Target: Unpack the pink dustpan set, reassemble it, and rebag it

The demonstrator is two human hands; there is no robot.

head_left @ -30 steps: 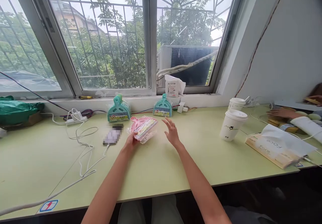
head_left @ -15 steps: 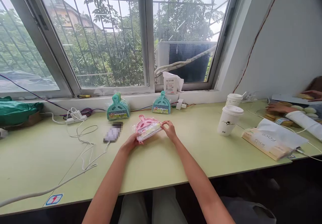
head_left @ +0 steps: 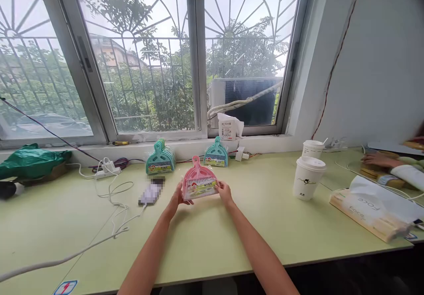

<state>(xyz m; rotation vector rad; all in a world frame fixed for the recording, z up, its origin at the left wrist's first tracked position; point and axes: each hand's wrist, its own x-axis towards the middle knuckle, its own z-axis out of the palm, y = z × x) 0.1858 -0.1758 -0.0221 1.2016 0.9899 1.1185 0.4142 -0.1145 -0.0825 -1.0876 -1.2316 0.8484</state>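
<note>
A pink mini dustpan and brush set (head_left: 199,181) in clear wrap is held up over the green table, its printed label facing me. My left hand (head_left: 178,199) is closed around its lower left side. At its lower right corner my right hand (head_left: 224,192) pinches the edge. Behind it, a row of similar teal dustpan sets (head_left: 160,157) stands upright at the left. A teal dustpan set (head_left: 216,153) stands apart, to the right of that row, near the sill.
A blurred-out phone (head_left: 151,191) with a white cable (head_left: 122,231) lies left. Paper cups (head_left: 309,178) and a tissue pack (head_left: 367,209) are at right. A power strip (head_left: 108,170) and green plastic bag (head_left: 33,161) sit at back left. Another person's hand (head_left: 377,159) shows far right.
The pink dustpan set has tipped up from a slanted position, so its label now faces me squarely. Both hands still hold it. The camera view has tilted upward.
</note>
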